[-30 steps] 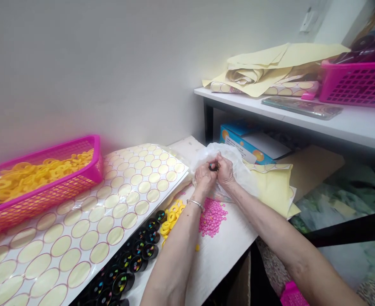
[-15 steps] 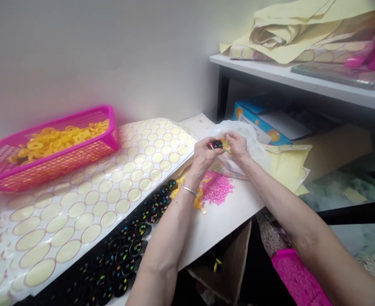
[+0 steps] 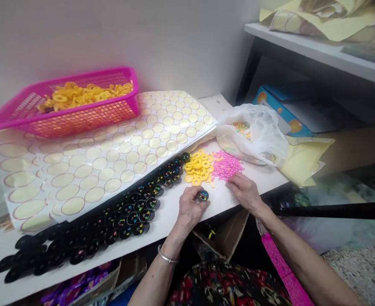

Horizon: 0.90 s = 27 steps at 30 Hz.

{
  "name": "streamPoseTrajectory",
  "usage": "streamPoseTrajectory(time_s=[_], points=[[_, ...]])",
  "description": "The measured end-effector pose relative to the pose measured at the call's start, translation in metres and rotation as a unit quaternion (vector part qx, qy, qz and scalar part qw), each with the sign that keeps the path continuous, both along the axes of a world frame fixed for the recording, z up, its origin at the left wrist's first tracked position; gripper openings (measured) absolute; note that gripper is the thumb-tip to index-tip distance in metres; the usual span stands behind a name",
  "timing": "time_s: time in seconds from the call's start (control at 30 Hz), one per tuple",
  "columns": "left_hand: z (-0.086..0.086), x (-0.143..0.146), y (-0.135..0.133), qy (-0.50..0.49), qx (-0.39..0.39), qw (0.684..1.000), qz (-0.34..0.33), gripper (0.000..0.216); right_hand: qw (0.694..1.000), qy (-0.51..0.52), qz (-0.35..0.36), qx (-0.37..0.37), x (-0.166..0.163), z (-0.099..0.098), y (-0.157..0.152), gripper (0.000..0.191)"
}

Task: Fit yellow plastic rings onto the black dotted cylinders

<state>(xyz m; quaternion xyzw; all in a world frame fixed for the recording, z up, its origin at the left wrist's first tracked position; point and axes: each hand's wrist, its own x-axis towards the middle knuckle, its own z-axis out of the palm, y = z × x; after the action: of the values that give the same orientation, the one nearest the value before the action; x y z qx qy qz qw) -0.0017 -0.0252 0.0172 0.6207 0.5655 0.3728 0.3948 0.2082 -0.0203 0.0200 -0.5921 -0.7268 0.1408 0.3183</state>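
Upright in the fingers of my left hand [image 3: 189, 207] is a small black cup [image 3: 203, 195] with multicoloured beads inside. My right hand [image 3: 245, 191] is at the near edge of a pile of small pink beads [image 3: 228, 165], its fingertips pressed together; whether a bead is between them is hidden. Left of the pink pile lie flat yellow rings [image 3: 198, 168]. Rows of black cups [image 3: 138, 229] stand along the table to the left, many with coloured bits inside. Behind the pink pile sits a clear plastic bag [image 3: 265, 131], opened, with multicoloured beads in it.
A pink basket [image 3: 88, 121] of yellow rings rests on sheets of round stickers [image 3: 93, 182] by the wall. At the right are a blue box [image 3: 279, 108], a yellow paper packet [image 3: 310, 157] and a white shelf [image 3: 302, 49]. An open carton [image 3: 235, 238] sits below the table edge.
Both hands have come back from the plastic bag towards the table's near edge. The left still holds the black cup; the right has moved down to the pink beads. The view has shifted too.
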Motion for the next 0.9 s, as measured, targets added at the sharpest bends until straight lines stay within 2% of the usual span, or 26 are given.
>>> streamPoseTrajectory(time_s=[0.1,0.2,0.27,0.47,0.57,0.7,0.83,0.9], points=[[-0.008,0.001,-0.003,-0.003,0.015,1.000,0.004,0.033,0.993,-0.113,-0.024,0.033,-0.008,-0.006,0.001,0.019],[-0.006,0.002,-0.001,-0.004,0.037,0.999,0.002,0.033,0.975,-0.214,-0.022,0.053,-0.014,-0.003,0.005,0.023],[-0.006,0.002,-0.001,-0.007,0.047,0.999,0.000,0.034,0.969,-0.243,-0.024,0.047,-0.015,0.000,0.006,0.022],[-0.011,0.001,-0.001,-0.013,0.048,0.999,-0.005,0.034,0.982,-0.164,0.065,-0.065,-0.018,0.008,-0.004,0.016],[-0.011,0.002,-0.001,-0.004,0.048,0.999,-0.009,0.033,0.984,-0.140,0.071,-0.089,-0.018,0.010,-0.006,0.016],[-0.009,0.002,-0.001,0.008,0.058,0.998,-0.012,0.030,0.990,-0.103,0.081,-0.055,-0.018,0.008,-0.008,0.015],[-0.009,0.002,-0.001,0.008,0.057,0.998,-0.010,0.030,0.979,-0.149,0.138,0.024,-0.018,0.004,-0.020,0.019],[-0.009,0.002,-0.001,0.011,0.056,0.998,-0.012,0.029,0.975,-0.162,0.144,0.042,-0.018,0.002,-0.027,0.022]])
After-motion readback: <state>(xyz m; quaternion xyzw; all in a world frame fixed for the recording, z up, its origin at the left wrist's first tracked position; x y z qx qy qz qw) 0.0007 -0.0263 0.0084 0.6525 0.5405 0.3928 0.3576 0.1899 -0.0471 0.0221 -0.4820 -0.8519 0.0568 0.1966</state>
